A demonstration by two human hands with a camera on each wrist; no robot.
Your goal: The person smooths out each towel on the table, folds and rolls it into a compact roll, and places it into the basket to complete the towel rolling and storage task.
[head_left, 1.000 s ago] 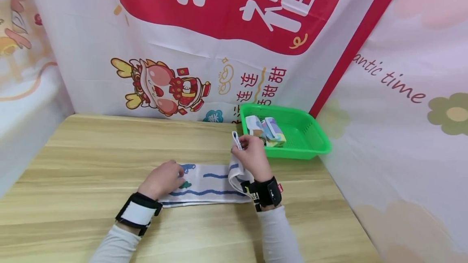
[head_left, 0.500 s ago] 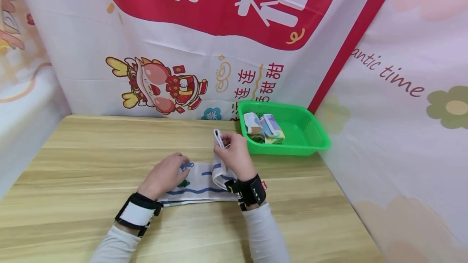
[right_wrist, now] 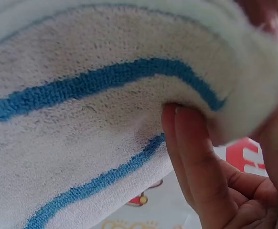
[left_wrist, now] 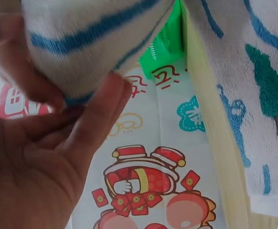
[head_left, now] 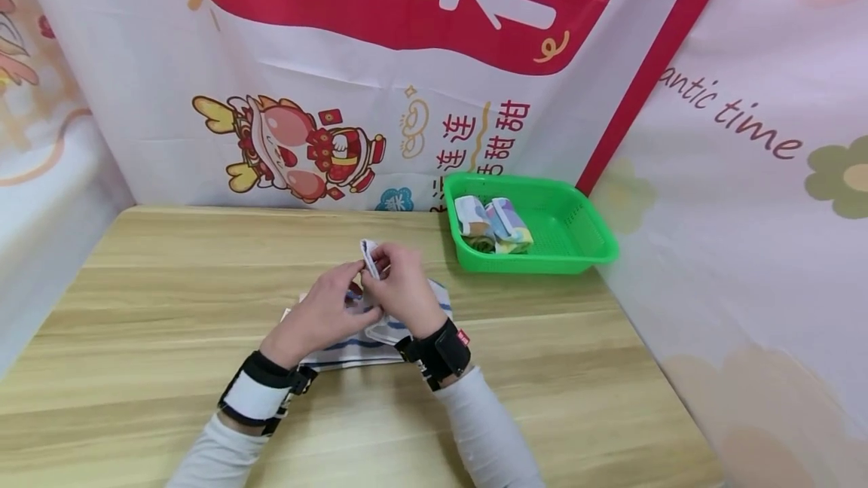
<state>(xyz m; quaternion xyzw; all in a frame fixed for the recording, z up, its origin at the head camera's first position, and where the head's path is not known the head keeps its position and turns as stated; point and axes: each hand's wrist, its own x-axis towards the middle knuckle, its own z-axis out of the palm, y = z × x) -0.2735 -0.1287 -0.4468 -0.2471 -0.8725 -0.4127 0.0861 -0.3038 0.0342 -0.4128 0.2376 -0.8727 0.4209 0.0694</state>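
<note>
A white towel [head_left: 342,355] with blue wavy stripes lies on the wooden table, its right part lifted and folded up. My right hand [head_left: 404,292] pinches the raised fold near its top edge. Close against it, my left hand [head_left: 324,318] has its fingers and thumb at the same fold, a grip seen from nearby in the left wrist view. A flat part of the towel [left_wrist: 246,62] there bears a green tree print. Thick terry cloth [right_wrist: 81,129] fills much of the right wrist view, with fingertips pressed into its curved edge.
A green plastic basket [head_left: 576,258] stands at the back right of the table [head_left: 169,277]. Rolled coloured cloths [head_left: 507,224] lie in its left end. Printed white cloth hangings [head_left: 407,66] rise behind the table and along its right side.
My right hand has carried the raised towel fold leftward. My left hand has shifted slightly right, and the two hands now meet at the fold.
</note>
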